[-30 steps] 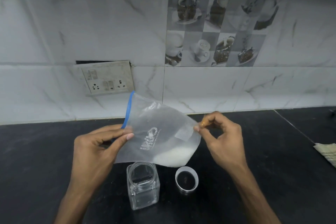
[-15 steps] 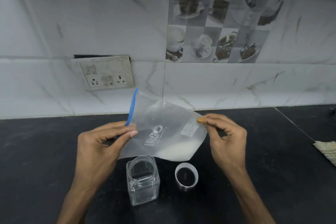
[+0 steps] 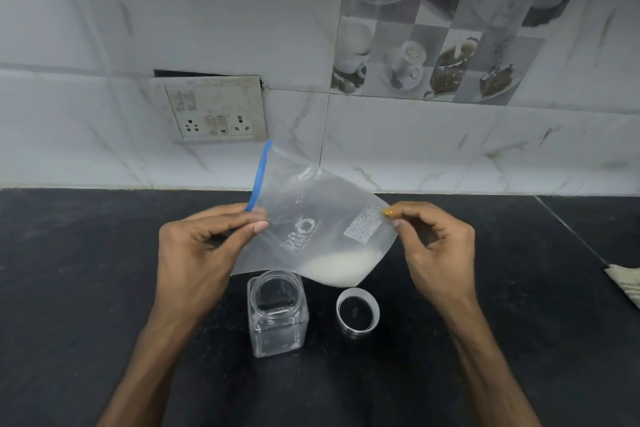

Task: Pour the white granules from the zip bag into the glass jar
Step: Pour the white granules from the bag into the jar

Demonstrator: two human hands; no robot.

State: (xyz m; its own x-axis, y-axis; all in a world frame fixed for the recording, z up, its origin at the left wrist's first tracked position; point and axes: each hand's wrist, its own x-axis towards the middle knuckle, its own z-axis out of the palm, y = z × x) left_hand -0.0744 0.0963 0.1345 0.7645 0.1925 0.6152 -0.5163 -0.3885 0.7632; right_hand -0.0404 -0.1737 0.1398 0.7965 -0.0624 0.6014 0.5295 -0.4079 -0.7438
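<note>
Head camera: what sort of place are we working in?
Most likely a home kitchen: a dark stone countertop, a marble-look tiled wall with coffee-themed tiles, and a socket panel.

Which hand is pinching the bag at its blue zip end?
The left hand; it grips the zip bag beside the blue strip, while the right hand pinches the opposite edge.

The black stone table has a speckled, dull surface. Behind it stands a wall of white marble-look tiles. A dirty white switch and socket plate sits on this wall, up and beyond the left hand. A grey decorative tile with pictures of cups and desserts is higher, beyond the right hand. A folded pale cloth lies far right of the right hand, at the edge.
</note>
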